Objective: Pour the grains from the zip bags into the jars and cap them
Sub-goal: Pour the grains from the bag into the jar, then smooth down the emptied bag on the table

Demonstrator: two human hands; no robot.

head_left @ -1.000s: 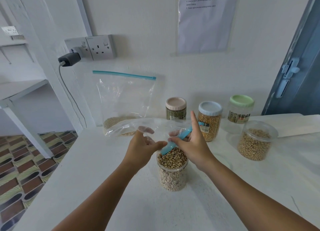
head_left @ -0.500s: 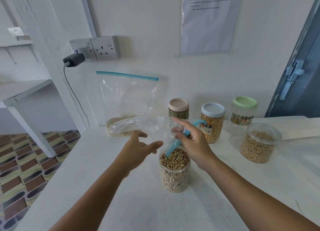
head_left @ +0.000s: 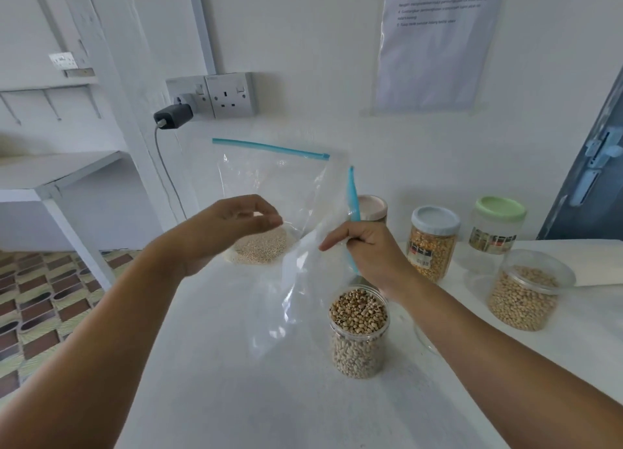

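Note:
An uncapped clear jar [head_left: 359, 334] full of pale spotted beans stands on the white table [head_left: 236, 381]. My right hand [head_left: 367, 256] grips the blue zip edge of an empty clear zip bag [head_left: 303, 280], which hangs down to the left of the jar. My left hand [head_left: 232, 226] hovers further left with loosely curled fingers and holds nothing. Behind it a second zip bag [head_left: 269, 192] with fine pale grain at its bottom leans on the wall.
At the back right stand three capped jars: pink lid [head_left: 372, 207], grey lid with yellow grain [head_left: 433, 243], green lid [head_left: 499, 226]. An open tub of beans [head_left: 526, 293] sits at the right. A wall socket with charger [head_left: 175, 116] is above; the table's left edge drops to tiled floor.
My left hand let go of the empty bag and moved left. My right hand lifted the bag off the jar's mouth and turned it upright by its blue zip.

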